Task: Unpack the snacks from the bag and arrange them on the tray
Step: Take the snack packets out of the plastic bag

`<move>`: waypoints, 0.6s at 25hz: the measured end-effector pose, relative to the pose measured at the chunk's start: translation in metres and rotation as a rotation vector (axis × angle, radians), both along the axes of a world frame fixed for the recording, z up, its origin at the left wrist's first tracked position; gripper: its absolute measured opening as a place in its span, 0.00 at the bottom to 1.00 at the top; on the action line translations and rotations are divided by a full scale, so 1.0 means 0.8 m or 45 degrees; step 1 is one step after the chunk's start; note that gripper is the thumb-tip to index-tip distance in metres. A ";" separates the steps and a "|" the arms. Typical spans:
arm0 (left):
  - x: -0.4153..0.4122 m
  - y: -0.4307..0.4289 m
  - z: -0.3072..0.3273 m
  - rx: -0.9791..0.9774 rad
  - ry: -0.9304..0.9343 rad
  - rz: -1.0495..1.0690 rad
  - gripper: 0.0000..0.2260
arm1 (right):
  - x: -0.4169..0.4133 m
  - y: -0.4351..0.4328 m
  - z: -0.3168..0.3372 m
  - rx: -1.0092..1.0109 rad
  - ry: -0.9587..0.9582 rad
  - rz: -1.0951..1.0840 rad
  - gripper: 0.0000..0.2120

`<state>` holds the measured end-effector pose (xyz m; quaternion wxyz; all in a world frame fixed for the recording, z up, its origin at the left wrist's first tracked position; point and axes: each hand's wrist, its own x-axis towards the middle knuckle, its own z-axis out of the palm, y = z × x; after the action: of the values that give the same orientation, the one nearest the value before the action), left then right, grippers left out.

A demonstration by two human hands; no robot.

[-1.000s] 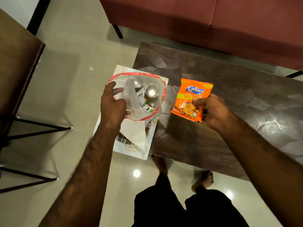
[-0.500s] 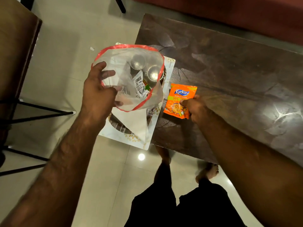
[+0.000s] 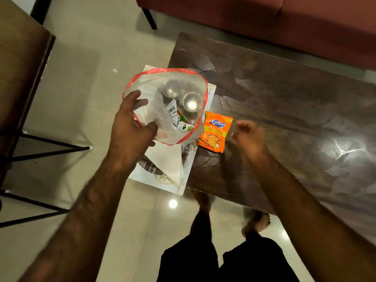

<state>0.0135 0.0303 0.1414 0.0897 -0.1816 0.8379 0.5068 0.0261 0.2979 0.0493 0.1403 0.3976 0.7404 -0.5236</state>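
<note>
Bag (image 3: 154,86) gripped by your left hand (image 3: 130,131): hold mouth wide. Reach your empty, loose right hand (image 3: 249,137) for mid-frame packet (image 3: 175,117).

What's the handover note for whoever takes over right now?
Left hand grips the bag by its rim, above the tray. Right hand is open and holds nothing.
Orange packet lies on the table, beside the tray.
Done: one packet is out of the bag.
Left: the second packet is in the bag; take it out, then put both on the tray.
</note>
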 end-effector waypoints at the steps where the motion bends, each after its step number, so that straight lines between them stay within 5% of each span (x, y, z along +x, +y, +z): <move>1: 0.001 0.002 0.001 -0.013 0.010 -0.016 0.35 | -0.001 -0.002 0.031 -0.010 0.112 0.044 0.18; 7: 0.021 0.011 0.014 -0.204 0.079 -0.159 0.37 | -0.028 -0.062 0.224 -0.112 0.706 0.497 0.18; 11: 0.037 0.020 0.020 -0.259 0.097 -0.246 0.36 | -0.053 -0.138 0.223 0.389 0.182 1.286 0.18; 15: 0.058 0.027 0.029 -0.208 0.136 -0.311 0.35 | -0.060 -0.172 0.148 0.548 -0.286 1.539 0.18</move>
<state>0.0597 0.0521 0.1647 0.0910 -0.0576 0.8958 0.4313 -0.0221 0.1602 0.1680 0.4037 -0.0173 0.9027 -0.1476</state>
